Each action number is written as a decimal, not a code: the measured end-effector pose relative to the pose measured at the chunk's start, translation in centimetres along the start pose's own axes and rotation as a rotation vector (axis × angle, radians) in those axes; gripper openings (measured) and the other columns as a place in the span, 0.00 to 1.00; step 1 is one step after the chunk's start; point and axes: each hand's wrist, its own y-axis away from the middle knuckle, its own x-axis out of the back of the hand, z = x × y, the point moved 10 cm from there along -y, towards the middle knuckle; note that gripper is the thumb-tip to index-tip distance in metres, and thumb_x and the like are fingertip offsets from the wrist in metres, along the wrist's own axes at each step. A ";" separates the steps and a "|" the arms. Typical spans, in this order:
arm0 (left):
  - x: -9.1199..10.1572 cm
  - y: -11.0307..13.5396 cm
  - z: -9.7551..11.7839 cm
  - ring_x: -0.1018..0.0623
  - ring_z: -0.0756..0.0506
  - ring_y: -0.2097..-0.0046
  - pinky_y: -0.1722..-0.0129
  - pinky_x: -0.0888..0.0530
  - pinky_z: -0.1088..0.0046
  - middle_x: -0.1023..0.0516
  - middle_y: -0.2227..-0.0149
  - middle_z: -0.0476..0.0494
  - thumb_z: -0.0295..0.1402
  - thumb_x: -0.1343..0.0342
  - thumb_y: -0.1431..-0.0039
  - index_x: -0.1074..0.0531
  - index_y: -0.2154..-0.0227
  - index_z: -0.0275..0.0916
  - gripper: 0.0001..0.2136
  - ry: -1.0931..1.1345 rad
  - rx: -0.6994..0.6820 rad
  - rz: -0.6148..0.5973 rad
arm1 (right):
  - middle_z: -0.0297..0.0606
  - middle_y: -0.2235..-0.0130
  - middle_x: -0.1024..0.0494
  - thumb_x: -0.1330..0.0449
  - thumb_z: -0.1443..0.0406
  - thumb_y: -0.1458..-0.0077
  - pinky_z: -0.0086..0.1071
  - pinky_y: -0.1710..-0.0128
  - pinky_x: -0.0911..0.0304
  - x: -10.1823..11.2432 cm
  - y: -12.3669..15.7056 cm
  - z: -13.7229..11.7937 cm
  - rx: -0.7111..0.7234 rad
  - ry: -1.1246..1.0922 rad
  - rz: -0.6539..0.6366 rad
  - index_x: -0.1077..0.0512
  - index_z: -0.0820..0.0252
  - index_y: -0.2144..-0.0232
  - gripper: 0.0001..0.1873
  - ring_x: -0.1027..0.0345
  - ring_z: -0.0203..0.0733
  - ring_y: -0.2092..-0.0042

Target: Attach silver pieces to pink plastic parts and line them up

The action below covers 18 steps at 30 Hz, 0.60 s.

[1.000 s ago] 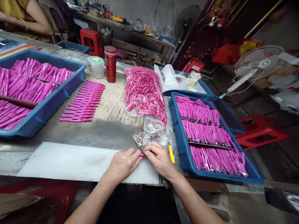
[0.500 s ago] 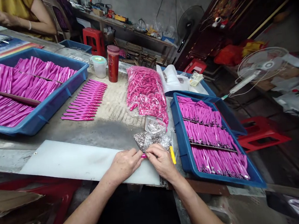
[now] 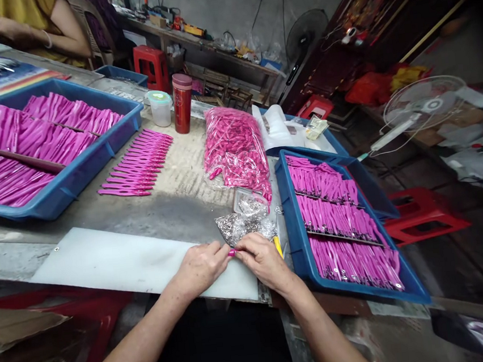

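Note:
A small glossy pink plastic piece (image 3: pixel 232 252) shows between my two hands above the front of a white board (image 3: pixel 116 261). My left hand (image 3: pixel 204 264) pinches its left end, the fingers closed. From the other side, my right hand (image 3: pixel 263 261) grips it between thumb and fingers. Most of the piece is hidden by my fingers. Just beyond them lie a heap of small metal parts (image 3: pixel 227 226) and a clear plastic bag (image 3: pixel 252 224). A yellow-handled tool (image 3: pixel 278 246) lies by my right hand, partly covered.
Blue trays of long pink pieces stand at left (image 3: pixel 60 190) and right (image 3: pixel 301 243). A row of pink pieces (image 3: pixel 137 167), a bag of pink parts (image 3: pixel 236 144), a red tumbler (image 3: pixel 183 104) and a lidded tub (image 3: pixel 160 109) occupy the table. A co-worker (image 3: pixel 53 28) sits far left.
My right hand has shifted very slightly, covering more of the yellow handle. Both hands still grip the pink piece, and the rest looks the same.

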 end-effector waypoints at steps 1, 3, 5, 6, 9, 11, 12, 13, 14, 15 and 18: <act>0.0 0.0 0.0 0.32 0.53 0.78 0.79 0.37 0.78 0.34 0.79 0.50 0.32 0.60 0.41 0.33 0.72 0.38 0.11 0.002 -0.001 0.001 | 0.35 0.71 0.30 0.47 0.68 0.48 0.30 0.64 0.43 0.1 0.0 0.0 0.001 -0.011 -0.004 0.30 0.59 0.73 0.06 0.39 0.37 0.65; 0.1 0.0 0.0 0.32 0.53 0.78 0.79 0.37 0.78 0.34 0.78 0.50 0.32 0.59 0.41 0.33 0.72 0.38 0.11 0.005 -0.003 0.000 | 0.35 0.71 0.30 0.49 0.67 0.46 0.30 0.63 0.43 0.1 0.0 0.0 0.003 -0.022 -0.002 0.30 0.59 0.72 0.08 0.39 0.37 0.65; 0.1 0.0 0.0 0.32 0.53 0.78 0.79 0.38 0.78 0.33 0.79 0.50 0.32 0.59 0.41 0.33 0.73 0.38 0.11 -0.003 -0.001 0.010 | 0.35 0.72 0.31 0.50 0.67 0.45 0.30 0.64 0.43 0.0 -0.1 0.0 0.002 -0.020 0.004 0.29 0.59 0.73 0.10 0.39 0.36 0.66; 0.2 0.0 0.0 0.32 0.53 0.79 0.79 0.38 0.78 0.33 0.79 0.50 0.32 0.59 0.41 0.33 0.73 0.38 0.11 -0.009 -0.001 0.016 | 0.35 0.73 0.31 0.50 0.67 0.45 0.29 0.64 0.43 -0.1 -0.1 0.1 -0.008 -0.015 0.011 0.29 0.60 0.73 0.11 0.39 0.36 0.67; 0.3 0.0 0.1 0.32 0.53 0.79 0.80 0.38 0.78 0.33 0.79 0.51 0.32 0.58 0.42 0.32 0.72 0.38 0.10 -0.019 -0.011 0.035 | 0.35 0.74 0.32 0.50 0.67 0.46 0.28 0.67 0.43 -0.3 -0.2 0.5 -0.070 -0.008 0.026 0.29 0.61 0.75 0.12 0.39 0.35 0.69; 0.3 0.1 0.2 0.32 0.53 0.79 0.79 0.38 0.78 0.33 0.79 0.51 0.32 0.58 0.42 0.32 0.72 0.38 0.10 -0.018 -0.014 0.038 | 0.35 0.74 0.32 0.49 0.68 0.47 0.27 0.68 0.44 -0.5 -0.2 0.7 -0.116 -0.001 0.029 0.29 0.61 0.76 0.11 0.38 0.35 0.69; 0.3 0.1 0.2 0.32 0.53 0.79 0.79 0.38 0.78 0.33 0.79 0.51 0.32 0.58 0.42 0.33 0.72 0.38 0.10 -0.017 -0.014 0.037 | 0.34 0.74 0.32 0.49 0.69 0.47 0.27 0.68 0.44 -0.6 -0.2 0.8 -0.131 0.009 0.028 0.29 0.61 0.76 0.10 0.38 0.35 0.69; 0.3 0.1 0.2 0.32 0.53 0.79 0.80 0.38 0.78 0.33 0.79 0.51 0.32 0.58 0.42 0.33 0.73 0.38 0.10 -0.015 -0.015 0.036 | 0.34 0.74 0.32 0.48 0.69 0.48 0.27 0.68 0.44 -0.6 -0.2 0.8 -0.141 0.019 0.028 0.29 0.61 0.77 0.10 0.38 0.35 0.69; 0.3 0.1 0.2 0.32 0.53 0.79 0.80 0.38 0.77 0.33 0.79 0.51 0.32 0.58 0.42 0.33 0.73 0.38 0.10 -0.013 -0.014 0.036 | 0.34 0.74 0.32 0.48 0.70 0.48 0.27 0.68 0.44 -0.6 -0.2 0.9 -0.143 0.025 0.027 0.29 0.61 0.77 0.10 0.38 0.35 0.69; 0.4 0.1 0.2 0.31 0.52 0.79 0.80 0.38 0.77 0.33 0.79 0.51 0.32 0.58 0.42 0.33 0.73 0.38 0.10 -0.011 -0.014 0.039 | 0.34 0.74 0.31 0.48 0.70 0.48 0.27 0.68 0.44 -0.5 -0.3 1.0 -0.144 0.021 0.029 0.29 0.61 0.77 0.09 0.38 0.35 0.69; 0.7 0.2 0.0 0.31 0.52 0.79 0.80 0.38 0.77 0.33 0.79 0.51 0.33 0.57 0.42 0.32 0.71 0.39 0.09 -0.006 -0.010 0.058 | 0.34 0.73 0.31 0.48 0.68 0.47 0.26 0.68 0.44 0.1 -0.4 1.4 -0.129 -0.029 0.038 0.29 0.61 0.74 0.09 0.38 0.34 0.69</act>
